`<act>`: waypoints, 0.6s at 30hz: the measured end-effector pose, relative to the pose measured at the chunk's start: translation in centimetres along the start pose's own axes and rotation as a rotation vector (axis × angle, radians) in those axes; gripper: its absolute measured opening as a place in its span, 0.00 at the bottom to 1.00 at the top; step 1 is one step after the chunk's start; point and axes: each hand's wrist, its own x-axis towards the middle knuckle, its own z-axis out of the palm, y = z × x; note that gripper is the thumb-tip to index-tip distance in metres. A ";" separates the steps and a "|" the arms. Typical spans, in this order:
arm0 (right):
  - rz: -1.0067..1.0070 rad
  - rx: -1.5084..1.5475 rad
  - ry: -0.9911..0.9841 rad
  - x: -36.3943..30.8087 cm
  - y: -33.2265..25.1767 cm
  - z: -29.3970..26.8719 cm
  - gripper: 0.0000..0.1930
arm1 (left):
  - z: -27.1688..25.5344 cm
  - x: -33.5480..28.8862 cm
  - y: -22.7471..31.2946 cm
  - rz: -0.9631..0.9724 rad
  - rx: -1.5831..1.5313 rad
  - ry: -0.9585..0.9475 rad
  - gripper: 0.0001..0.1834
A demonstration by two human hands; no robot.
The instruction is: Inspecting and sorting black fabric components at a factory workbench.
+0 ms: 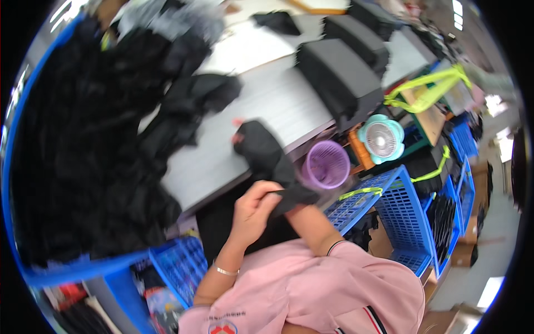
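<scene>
Covering the right hand [237, 136]: black fabric tube [266, 156], near end pinched by the left hand [253, 212], held at grey table [214, 167] edge. Right grip can't be told, mostly hidden.

Site: workshop for cloth goods, factory-floor type. Evidence: black cloth piece [260, 151] pinched in the left fingers [263, 188]; large heap of black cloth [83, 156] left of the fingers, filling a blue-rimmed bin [83, 271]. Beyond the fingers: long pale worktable [261, 94]. Past them toward the right: at least 3 thick black-and-grey stacks [335, 72], blocklike, lined up. Right of the fingers: blue slotted crates [409, 220], 1 packed with dark flat pieces [442, 220]. Far right of the fingers: cardboard boxes [463, 254], pale floor [494, 270], bright overhead lights [458, 14].
</scene>
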 end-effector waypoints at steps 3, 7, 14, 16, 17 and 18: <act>0.550 0.453 -0.289 2.7 1.0 -2.0 0.06 | -0.5 2.6 0.0 0.066 -0.117 0.318 0.06; 0.676 0.958 0.243 0.1 -5.5 -1.1 0.15 | -4.2 6.6 -1.6 0.240 0.164 0.555 0.08; 0.464 0.819 -0.194 -5.9 -14.0 -4.1 0.15 | -16.9 12.0 -2.5 0.243 0.114 0.844 0.11; 0.677 1.185 -0.335 -7.7 -14.2 -6.6 0.15 | -18.3 10.3 -0.6 0.326 0.317 0.879 0.11; 0.747 1.258 -0.299 -8.1 -13.4 -7.6 0.14 | -17.8 9.5 0.1 0.372 0.262 0.864 0.10; 0.868 1.313 -0.303 -8.2 -12.6 -8.6 0.14 | -16.7 8.5 0.7 0.356 0.234 0.864 0.09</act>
